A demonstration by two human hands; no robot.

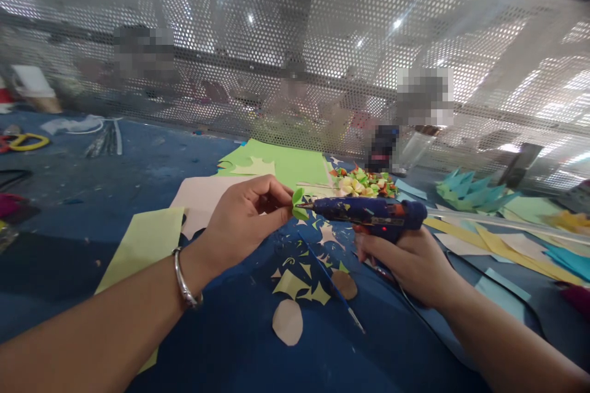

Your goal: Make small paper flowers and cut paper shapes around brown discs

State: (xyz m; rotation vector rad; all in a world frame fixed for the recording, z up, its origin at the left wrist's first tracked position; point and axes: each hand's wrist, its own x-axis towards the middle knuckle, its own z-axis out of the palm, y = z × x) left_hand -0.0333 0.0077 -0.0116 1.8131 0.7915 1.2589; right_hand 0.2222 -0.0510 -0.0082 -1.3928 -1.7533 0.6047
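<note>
Between the thumb and fingertips of my left hand is a small folded green paper piece, shaped like a leaf or petal. My right hand is wrapped round the handle of a blue hot glue gun, whose small red light shows. The gun points left, and its nozzle is at the green paper, seemingly touching it. Below the hands lie pale yellow-green paper scraps, a thin blue brush-like stick, a pale paper oval and a brown disc.
Behind the gun sits a heap of small paper flowers. Green paper sheets lie at the back, with a teal spiky paper flower at right. Yellow-handled scissors rest far left. A perforated metal screen closes the table's far side.
</note>
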